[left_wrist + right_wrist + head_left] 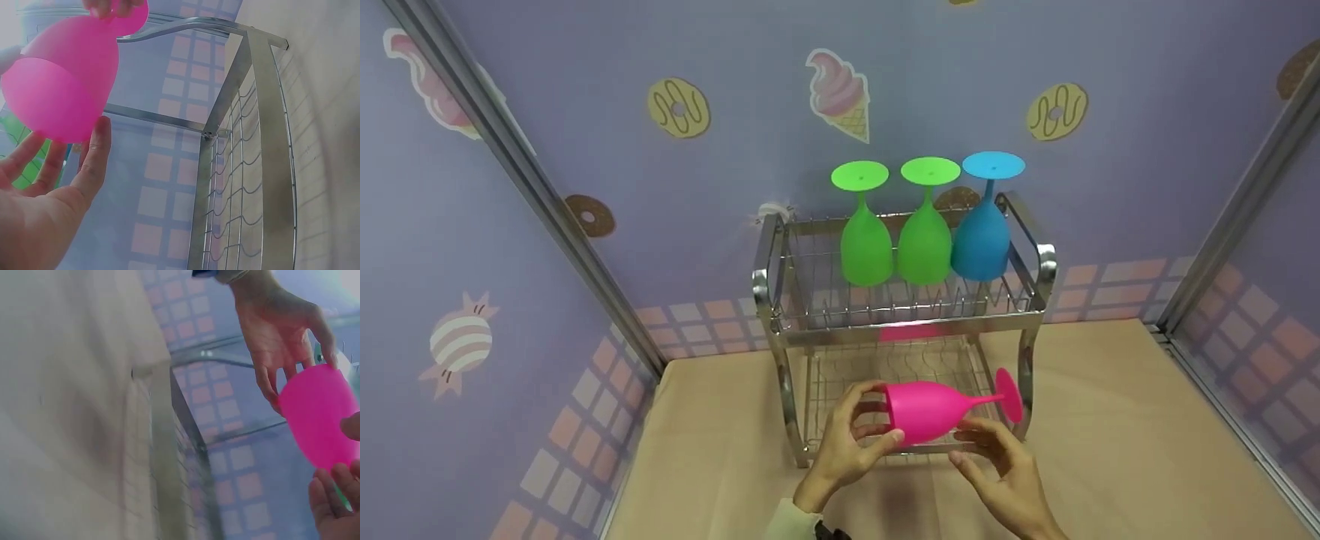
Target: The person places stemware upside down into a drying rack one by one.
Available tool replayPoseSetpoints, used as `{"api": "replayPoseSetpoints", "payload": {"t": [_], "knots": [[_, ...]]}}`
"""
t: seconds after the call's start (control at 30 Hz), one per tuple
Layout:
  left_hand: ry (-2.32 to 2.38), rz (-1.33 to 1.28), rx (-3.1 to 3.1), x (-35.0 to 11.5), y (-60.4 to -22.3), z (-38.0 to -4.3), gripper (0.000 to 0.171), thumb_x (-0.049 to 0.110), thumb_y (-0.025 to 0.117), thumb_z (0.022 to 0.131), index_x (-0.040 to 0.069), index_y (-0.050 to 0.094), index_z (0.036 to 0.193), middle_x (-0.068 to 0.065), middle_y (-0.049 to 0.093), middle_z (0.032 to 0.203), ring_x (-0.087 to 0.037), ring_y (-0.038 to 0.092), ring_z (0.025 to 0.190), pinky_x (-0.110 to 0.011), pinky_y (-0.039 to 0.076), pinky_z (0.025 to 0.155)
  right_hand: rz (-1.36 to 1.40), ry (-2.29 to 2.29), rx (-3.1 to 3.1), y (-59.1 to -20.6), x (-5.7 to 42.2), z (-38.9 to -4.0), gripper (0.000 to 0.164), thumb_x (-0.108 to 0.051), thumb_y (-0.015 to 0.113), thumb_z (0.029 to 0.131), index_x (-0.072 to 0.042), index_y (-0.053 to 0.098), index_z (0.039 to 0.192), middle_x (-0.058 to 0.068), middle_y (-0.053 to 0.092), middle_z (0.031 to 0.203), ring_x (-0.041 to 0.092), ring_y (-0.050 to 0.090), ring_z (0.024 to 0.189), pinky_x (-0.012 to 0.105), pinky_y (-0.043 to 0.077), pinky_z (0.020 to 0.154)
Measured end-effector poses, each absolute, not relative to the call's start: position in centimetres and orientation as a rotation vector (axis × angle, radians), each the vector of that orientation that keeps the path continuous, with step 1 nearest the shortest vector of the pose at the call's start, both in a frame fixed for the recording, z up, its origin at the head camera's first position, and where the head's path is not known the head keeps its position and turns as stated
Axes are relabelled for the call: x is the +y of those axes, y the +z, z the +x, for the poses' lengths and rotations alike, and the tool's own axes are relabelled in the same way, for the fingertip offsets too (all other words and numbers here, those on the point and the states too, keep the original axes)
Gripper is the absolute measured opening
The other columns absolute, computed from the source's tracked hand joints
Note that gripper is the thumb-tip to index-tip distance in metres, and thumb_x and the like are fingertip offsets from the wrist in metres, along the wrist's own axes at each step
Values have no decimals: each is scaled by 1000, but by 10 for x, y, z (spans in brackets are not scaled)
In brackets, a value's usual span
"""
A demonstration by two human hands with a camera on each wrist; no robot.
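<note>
A pink wine glass [928, 411] lies sideways in the air in front of the rack, its stem and round foot pointing right. My left hand [851, 442] holds it by the rim end, thumb on the near side and fingers around the far side. At the lower bowl, near the stem, my right hand [1001, 469] has its fingertips against the glass. The right thumb stands apart from it in the head view. Seen from the left wrist, the bowl [67, 79] rests against the left fingertips.
A two-tier metal dish rack [907, 330] stands against the patterned wall. On its top tier, two green wine glasses [866, 251] [925, 251] and a blue wine glass [981, 244] stand upside down in a row. Beige cloth [712, 450] covers the table.
</note>
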State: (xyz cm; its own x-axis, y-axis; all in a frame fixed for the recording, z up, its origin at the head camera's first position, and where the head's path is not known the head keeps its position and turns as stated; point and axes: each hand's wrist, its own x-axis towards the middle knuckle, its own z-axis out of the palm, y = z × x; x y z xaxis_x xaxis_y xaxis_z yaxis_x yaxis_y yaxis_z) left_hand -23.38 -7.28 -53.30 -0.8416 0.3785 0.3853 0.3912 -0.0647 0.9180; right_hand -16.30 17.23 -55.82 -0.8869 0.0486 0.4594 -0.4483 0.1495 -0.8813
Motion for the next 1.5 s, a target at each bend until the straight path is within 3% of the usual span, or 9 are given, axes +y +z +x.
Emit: {"api": "replayPoseSetpoints", "payload": {"t": [0.23,0.43,0.73,1.2,1.5], "knots": [[-2087,-902,-2140,-68,-530,-233,63,18,80,91,3,53,146,-19,56,143,-38,67,121,-39,68,90,53,2465,-1838,-557,162,-172,63,-2,66,103,7,34,155,22,44,155,15,63,132,28,56,112],[-2122,-902,-2122,-63,-528,-232,63,16,81,90,3,53,145,-19,55,143,-39,66,122,-41,68,91,-18,2681,-1547,-547,156,-180,66,-6,58,109,3,20,162,12,48,151,14,62,133,30,54,115],[-2117,-915,-2109,-59,-530,-231,62,16,81,91,5,53,145,-20,55,143,-38,66,121,-41,68,91,-14,2765,-1414,-542,147,-184,58,-4,57,108,1,28,158,6,57,143,17,61,133,32,55,114],[-2120,-908,-2086,-53,-532,-230,64,16,81,91,6,52,147,-21,54,142,-40,64,124,-40,67,93,22,2760,-1373,-538,146,-182,65,-1,56,108,-1,22,163,5,58,145,17,61,135,34,53,117],[-1950,-876,-2132,-69,-532,-226,65,17,79,93,5,49,151,-18,52,152,-46,58,133,-46,61,107,-11,2720,-1388,-531,151,-181,63,1,58,106,-1,28,161,6,59,143,17,61,133,34,55,115]]}}
